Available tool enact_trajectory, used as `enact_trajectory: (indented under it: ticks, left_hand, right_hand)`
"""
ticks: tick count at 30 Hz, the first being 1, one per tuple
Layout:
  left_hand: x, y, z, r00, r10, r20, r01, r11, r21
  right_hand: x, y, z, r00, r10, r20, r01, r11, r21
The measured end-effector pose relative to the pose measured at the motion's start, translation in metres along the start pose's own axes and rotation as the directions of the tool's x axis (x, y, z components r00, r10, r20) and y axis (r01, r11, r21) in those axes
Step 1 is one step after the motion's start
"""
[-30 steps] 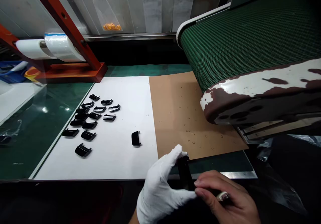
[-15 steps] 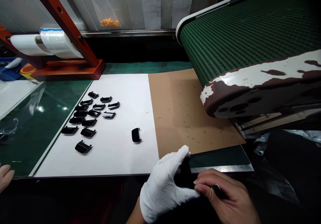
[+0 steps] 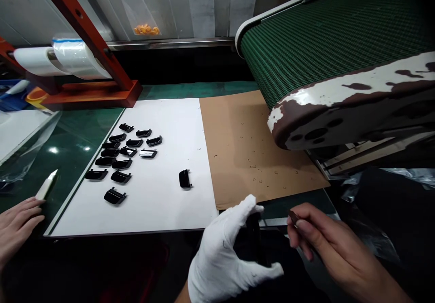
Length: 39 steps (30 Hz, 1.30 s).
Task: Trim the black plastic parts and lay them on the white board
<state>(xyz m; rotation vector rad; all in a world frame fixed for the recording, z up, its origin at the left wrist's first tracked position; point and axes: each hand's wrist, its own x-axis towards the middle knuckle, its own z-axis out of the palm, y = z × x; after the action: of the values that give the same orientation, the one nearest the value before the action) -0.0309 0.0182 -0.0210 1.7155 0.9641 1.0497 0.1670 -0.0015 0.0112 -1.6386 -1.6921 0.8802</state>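
Note:
My left hand (image 3: pixel 220 257), in a white glove, is closed around a black plastic part (image 3: pixel 254 235), gripped between thumb and fingers in front of the table edge. To its right and apart from it, my bare right hand (image 3: pixel 322 237) pinches a small dark brown piece (image 3: pixel 292 217); its kind is unclear, as the fingers cover most of it. One glossy black part (image 3: pixel 185 179) lies alone on the white sheet (image 3: pixel 170 208). Several similar black clips (image 3: pixel 122 163) are grouped on the left side of that sheet.
Brown cardboard (image 3: pixel 234 158) scattered with thin curled shavings lies right of the sheet. A green conveyor belt (image 3: pixel 326 36) overhangs it. Film rolls (image 3: pixel 78 58) sit on a red stand (image 3: pixel 102 92). At far left, another person's hand (image 3: pixel 20 221) is by a white pointed blade (image 3: pixel 46 185).
My right hand has moved away from the black part, up and to the right. My left hand keeps its hold. The other person's hand has come further in, with the white blade now visible.

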Motion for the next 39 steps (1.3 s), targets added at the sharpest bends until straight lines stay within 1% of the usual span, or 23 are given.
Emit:
enact_trajectory:
  ticks: [3,8,10,12,14,15,17,22,25,29,32,37,39]
  left_hand:
    - [-0.001,0.007,0.000,1.000,0.021,0.006,-0.021,1.000,0.023]
    - [-0.004,0.016,0.004,1.000,0.025,-0.012,-0.025,0.999,0.029]
    - [-0.005,0.018,0.007,1.000,0.020,-0.019,-0.019,1.000,0.015]
    - [-0.007,0.020,0.008,0.999,0.020,-0.032,-0.020,1.000,0.000]
    - [-0.007,0.021,0.009,1.000,0.021,-0.021,-0.022,0.999,-0.035]
    - [-0.007,0.022,0.009,1.000,0.020,-0.013,-0.021,0.999,-0.050]
    - [-0.007,0.022,0.008,1.000,0.023,0.007,-0.023,0.998,-0.062]
    - [-0.007,0.023,0.007,0.999,0.036,0.017,-0.035,0.999,-0.023]
    - [-0.008,0.023,0.007,0.999,0.034,0.008,-0.034,0.999,-0.024]
    - [-0.008,0.025,0.006,1.000,0.020,-0.018,-0.020,0.999,-0.034]
    - [-0.008,0.025,0.007,0.999,0.035,-0.033,-0.036,0.999,-0.004]
    - [-0.010,0.015,0.013,0.995,0.048,-0.083,-0.044,0.998,0.051]
    - [-0.011,0.012,0.014,0.995,0.044,-0.086,-0.038,0.997,0.064]
  right_hand:
    - [0.002,-0.010,-0.001,0.992,-0.125,0.022,0.127,0.979,-0.161]
    - [0.006,-0.023,-0.008,0.955,-0.254,0.152,0.291,0.901,-0.323]
    - [0.009,-0.029,-0.013,0.927,-0.294,0.231,0.363,0.859,-0.361]
    - [0.012,-0.034,-0.017,0.888,-0.336,0.315,0.443,0.810,-0.384]
    - [0.013,-0.037,-0.020,0.856,-0.358,0.374,0.498,0.764,-0.409]
    - [0.014,-0.037,-0.020,0.849,-0.359,0.387,0.510,0.747,-0.426]
    - [0.013,-0.037,-0.019,0.853,-0.348,0.390,0.507,0.732,-0.455]
    - [0.009,-0.033,-0.015,0.870,-0.316,0.378,0.472,0.755,-0.455]
    - [0.007,-0.033,-0.013,0.870,-0.328,0.367,0.475,0.757,-0.448]
    - [0.008,-0.036,-0.012,0.858,-0.359,0.367,0.504,0.725,-0.469]
    - [0.008,-0.035,-0.011,0.852,-0.376,0.363,0.517,0.706,-0.484]
    - [0.006,-0.028,-0.006,0.853,-0.408,0.325,0.522,0.650,-0.552]
    - [0.006,-0.025,-0.003,0.854,-0.413,0.316,0.519,0.638,-0.568]
